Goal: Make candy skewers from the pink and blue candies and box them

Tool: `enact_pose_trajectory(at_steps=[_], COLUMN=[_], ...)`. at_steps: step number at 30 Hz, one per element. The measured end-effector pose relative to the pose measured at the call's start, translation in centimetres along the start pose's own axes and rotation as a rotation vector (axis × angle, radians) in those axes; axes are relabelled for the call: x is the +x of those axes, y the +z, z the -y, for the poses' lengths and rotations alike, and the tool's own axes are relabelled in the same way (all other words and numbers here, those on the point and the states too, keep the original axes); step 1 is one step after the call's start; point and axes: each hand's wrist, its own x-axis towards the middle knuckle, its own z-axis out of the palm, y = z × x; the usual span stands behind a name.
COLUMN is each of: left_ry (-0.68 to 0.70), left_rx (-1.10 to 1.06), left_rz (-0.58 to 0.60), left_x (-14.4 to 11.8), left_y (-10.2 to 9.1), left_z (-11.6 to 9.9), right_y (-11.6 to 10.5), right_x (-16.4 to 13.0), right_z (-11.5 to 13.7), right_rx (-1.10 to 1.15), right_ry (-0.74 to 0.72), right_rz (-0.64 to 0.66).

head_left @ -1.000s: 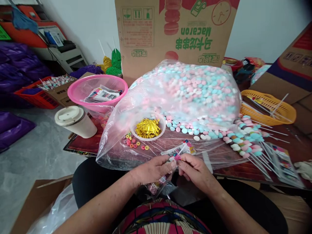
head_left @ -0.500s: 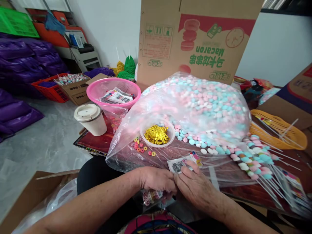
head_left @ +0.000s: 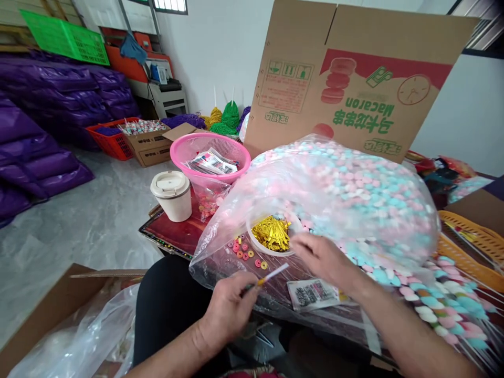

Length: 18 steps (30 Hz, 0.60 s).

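Note:
My left hand (head_left: pixel 233 303) is closed around a thin white stick (head_left: pixel 279 272) that points up and right, with a yellow-gold bit beside the fingers. My right hand (head_left: pixel 321 258) is at the right rim of a white bowl (head_left: pixel 255 244). Its bent fingers are smeared by motion, so any hold is unclear. Gold twist ties (head_left: pixel 271 233) fill the bowl. Left of it lie small pink and yellow ring candies (head_left: pixel 243 251). Below my right hand, a flat printed packet (head_left: pixel 313 294) rests on clear plastic. A large clear bag of pastel candies (head_left: pixel 366 194) stands behind.
A lidded white cup (head_left: pixel 173 197) stands at the table's left edge, by a pink basket (head_left: pixel 181 157) of printed packets. Sticks of threaded candies (head_left: pixel 449 304) and an orange basket (head_left: pixel 468 252) are at right. A large carton (head_left: pixel 299 79) stands behind; an open box (head_left: pixel 47 315) is lower left.
My hands were together over a small candy packet near my lap and are now apart. My right hand has moved up to the bowl; the white stick now shows in my left. The view has shifted left.

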Motion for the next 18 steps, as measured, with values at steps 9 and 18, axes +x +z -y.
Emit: enact_pose_trajectory(at_steps=[9, 18], left_ry=[-0.664, -0.720], left_rx=[-0.965, -1.048], left_rz=[-0.246, -0.262], left_x=[0.6, 1.7], left_y=[-1.7, -0.8], left_z=[0.1, -0.5], right_y=[1.5, 0.2], right_x=[10.8, 8.4], right_z=[0.9, -0.5], right_rx=[-0.351, -0.402], right_ry=[0.104, 0.063], right_rz=[0.193, 0.158])
